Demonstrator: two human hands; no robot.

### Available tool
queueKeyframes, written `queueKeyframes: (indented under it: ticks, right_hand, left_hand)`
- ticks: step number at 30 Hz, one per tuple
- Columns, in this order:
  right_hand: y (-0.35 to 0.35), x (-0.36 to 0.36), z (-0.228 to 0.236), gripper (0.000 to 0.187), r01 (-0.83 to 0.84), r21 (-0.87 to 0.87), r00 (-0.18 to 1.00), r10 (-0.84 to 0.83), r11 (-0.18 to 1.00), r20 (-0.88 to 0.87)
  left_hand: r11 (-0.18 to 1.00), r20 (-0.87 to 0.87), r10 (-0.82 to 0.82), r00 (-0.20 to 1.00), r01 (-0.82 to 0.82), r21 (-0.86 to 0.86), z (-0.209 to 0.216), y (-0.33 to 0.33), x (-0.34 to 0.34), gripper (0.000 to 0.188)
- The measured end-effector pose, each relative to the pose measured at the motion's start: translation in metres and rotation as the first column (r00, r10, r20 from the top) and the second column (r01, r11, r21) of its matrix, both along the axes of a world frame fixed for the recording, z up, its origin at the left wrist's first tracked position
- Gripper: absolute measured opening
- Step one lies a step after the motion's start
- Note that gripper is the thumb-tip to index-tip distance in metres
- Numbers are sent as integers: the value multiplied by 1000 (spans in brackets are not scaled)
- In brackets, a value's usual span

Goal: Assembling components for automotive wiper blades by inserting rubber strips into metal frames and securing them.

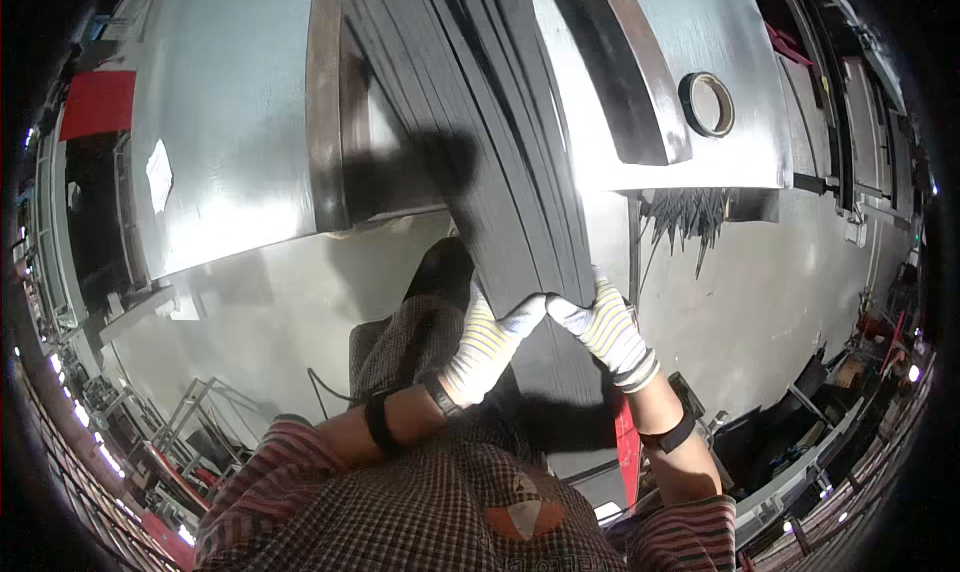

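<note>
A thick bundle of long dark grey strips (510, 172) runs from the far edge of the metal table toward me, its near end sticking out past the table's front edge. At that near end, my left hand (492, 342) grips the left corner, thumb on top and fingers hidden underneath. My right hand (610, 334) grips the right corner in the same way. Both hands wear white gloves with yellow stripes, and their thumb tips nearly meet in the middle. The strips fan slightly apart along their length.
Brown-edged bars (328, 102) stand on the metal table (225, 102) left and right of the bundle. A roll of tape (706, 104) lies at the right. Dark thin strips (690, 217) hang below the table's right edge. A white scrap (159, 175) and a red panel (97, 105) are at the left.
</note>
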State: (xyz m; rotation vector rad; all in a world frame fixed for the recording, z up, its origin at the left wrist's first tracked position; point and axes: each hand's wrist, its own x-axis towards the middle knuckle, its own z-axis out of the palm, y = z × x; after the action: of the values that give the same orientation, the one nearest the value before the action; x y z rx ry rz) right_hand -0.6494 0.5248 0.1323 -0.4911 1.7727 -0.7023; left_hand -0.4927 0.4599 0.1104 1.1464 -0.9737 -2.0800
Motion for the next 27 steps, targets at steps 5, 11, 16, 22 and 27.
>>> queueKeyframes:
  ticks: [5,11,16,22,27]
  right_hand:
    - [-38,-7,16,78,200,-412,969,-119,889,215]
    - [28,-8,-31,69,-90,-178,962,39,980,-271]
    - [-38,-13,1,66,66,-154,991,-83,986,-103]
    - [-3,-10,-18,82,164,-91,976,-175,982,-129]
    - [-27,-30,13,72,175,-306,984,-175,936,29]
  left_hand:
    - [993,104,-37,994,25,114,16,-43,-9,64]
    - [979,-32,-92,995,96,181,2,-7,-2,64]
    - [987,254,-144,956,158,-35,14,-48,-19,46]
    - [973,10,50,999,-51,225,2,-16,-24,61]
    - [937,-69,164,984,-133,322,20,-27,-40,52]
